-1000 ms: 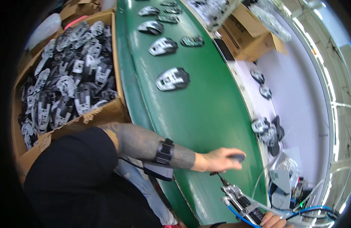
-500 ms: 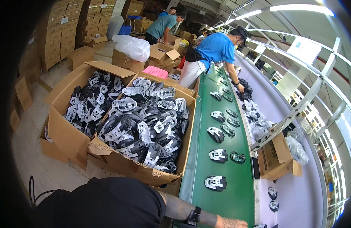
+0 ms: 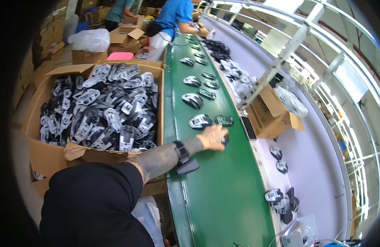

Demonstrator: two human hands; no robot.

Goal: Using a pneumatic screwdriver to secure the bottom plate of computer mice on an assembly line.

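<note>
Green belt (image 3: 223,185) runs up the middle of my feed. Big carton (image 3: 50,158) of loose mouse parts stands off its left side, smaller carton (image 3: 260,119) past the right edge.

Change: half a second ago the left hand (image 3: 214,138) was at the bottom of my view; now it's further up the belt, right where the nearest shell lay. My read: reach is done, part is in hand. Right hand is out of view, can't call its grip.

Left grip: thumb and fingers look wrapped round a mouse shell (image 3: 225,140), dark bit poking out on the right. Can't tell if it's lifted or touching the belt. It sits just my side of the next shell (image 3: 200,121).

Orientation: held one is mostly covered. Best guess, long axis crosswise to the belt, dark end to the right. Next shell is clearer: crosswise, pale end left, dark end right. Circuit board (image 3: 224,120) lies just beside that dark end, long axis crosswise too.
</note>
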